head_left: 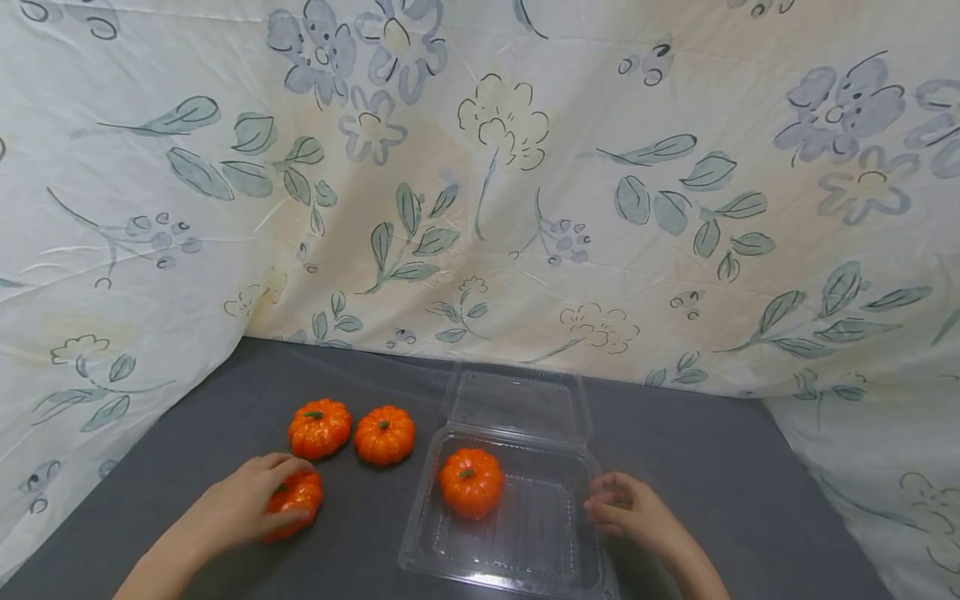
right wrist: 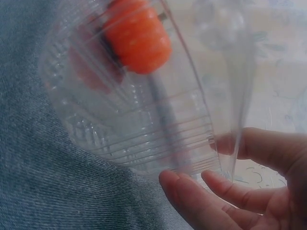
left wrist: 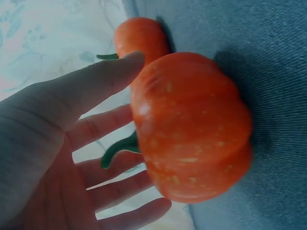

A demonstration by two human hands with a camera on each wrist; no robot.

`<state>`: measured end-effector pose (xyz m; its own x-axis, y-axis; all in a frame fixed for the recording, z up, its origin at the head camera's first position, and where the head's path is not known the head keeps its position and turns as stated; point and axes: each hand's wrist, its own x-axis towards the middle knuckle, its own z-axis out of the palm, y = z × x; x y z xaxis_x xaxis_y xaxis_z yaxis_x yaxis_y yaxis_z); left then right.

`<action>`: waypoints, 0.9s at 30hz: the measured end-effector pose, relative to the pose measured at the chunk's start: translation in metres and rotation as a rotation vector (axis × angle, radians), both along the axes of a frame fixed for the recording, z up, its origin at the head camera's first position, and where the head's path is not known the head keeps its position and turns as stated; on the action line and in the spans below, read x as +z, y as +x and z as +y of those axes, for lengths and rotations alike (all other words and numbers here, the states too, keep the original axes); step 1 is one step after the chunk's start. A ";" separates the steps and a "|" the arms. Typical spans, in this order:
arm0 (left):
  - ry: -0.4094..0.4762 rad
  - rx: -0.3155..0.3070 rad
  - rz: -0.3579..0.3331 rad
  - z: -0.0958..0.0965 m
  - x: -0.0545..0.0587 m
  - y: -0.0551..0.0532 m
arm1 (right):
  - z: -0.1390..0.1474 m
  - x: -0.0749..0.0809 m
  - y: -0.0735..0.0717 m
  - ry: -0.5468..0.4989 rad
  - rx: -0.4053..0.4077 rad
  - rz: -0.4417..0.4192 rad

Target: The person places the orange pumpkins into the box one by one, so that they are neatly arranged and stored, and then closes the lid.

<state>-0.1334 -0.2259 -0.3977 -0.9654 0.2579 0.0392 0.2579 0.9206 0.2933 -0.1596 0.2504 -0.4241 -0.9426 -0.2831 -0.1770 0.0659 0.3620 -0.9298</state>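
Note:
My left hand (head_left: 243,502) is at an orange mini pumpkin (left wrist: 196,129) on the table, its green stem toward the palm. In the left wrist view the fingers stretch behind the pumpkin's upper edge, rather straight, and the thumb overlaps its side. At the right rim of a clear plastic clamshell container (head_left: 517,579), my right hand (head_left: 637,512) pinches the edge, thumb and fingers on either side of the plastic in the right wrist view. Inside the container's left half sits another pumpkin (head_left: 471,483). The lid (head_left: 517,404) lies folded back, away from me.
Two more mini pumpkins, a left one (head_left: 320,429) and a right one (head_left: 385,436), stand side by side beyond my left hand. Dark grey cloth (head_left: 705,450) covers the table. A floral curtain (head_left: 480,183) hangs along the back and both sides.

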 end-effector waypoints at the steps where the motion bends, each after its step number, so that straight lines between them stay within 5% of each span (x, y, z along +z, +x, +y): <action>1: 0.007 0.005 -0.003 0.000 -0.001 0.001 | 0.000 0.000 0.000 0.001 -0.001 -0.002; 27: 0.001 0.070 -0.031 0.004 -0.007 0.001 | 0.001 0.002 0.001 -0.031 0.014 -0.030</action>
<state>-0.1327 -0.2222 -0.4051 -0.9817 0.1901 0.0091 0.1839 0.9357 0.3012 -0.1581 0.2511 -0.4225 -0.9331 -0.3016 -0.1960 0.0891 0.3341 -0.9383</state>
